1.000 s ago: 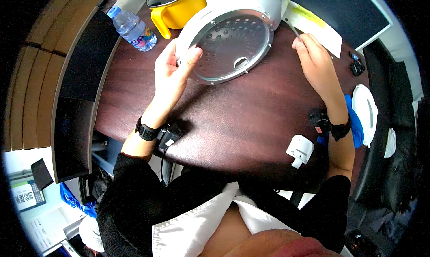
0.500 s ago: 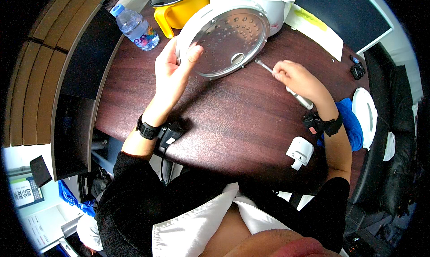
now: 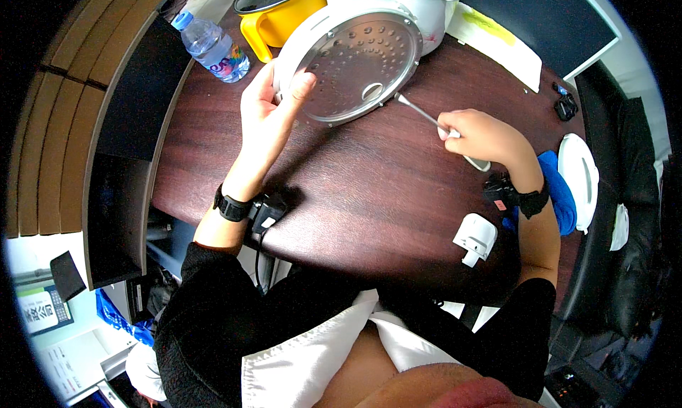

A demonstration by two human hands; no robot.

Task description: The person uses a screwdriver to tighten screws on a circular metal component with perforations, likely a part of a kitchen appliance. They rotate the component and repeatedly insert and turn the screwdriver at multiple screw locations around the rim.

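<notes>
The round lid (image 3: pixel 366 56) of a rice cooker is tilted up over the table, its dimpled metal inner face toward me. My left hand (image 3: pixel 268 116) is closed on the lid's left rim, thumb on the face side. In my right hand (image 3: pixel 479 134) is a slim tool (image 3: pixel 423 113) with a thin grey rod and a pale handle end; its exact kind is unclear. The tool's tip is at the lid's lower right rim, near an oval opening; whether it touches cannot be told. Behind the lid stands the white rice cooker (image 3: pixel 432 24), partly hidden.
On the dark wooden table (image 3: pixel 369 173) are a water bottle (image 3: pixel 212 47), a yellow pot (image 3: pixel 288 17), a white plastic part (image 3: pixel 476 236), a blue cloth (image 3: pixel 561 195), a white oval piece (image 3: pixel 579 184) and a small black device (image 3: pixel 565 106). Brown boxes (image 3: pixel 67 138) line the left.
My right hand has shifted slightly right and down and turned, with the tool's tip now closer to the lid's rim. The whole view has moved a little; my left hand keeps its hold.
</notes>
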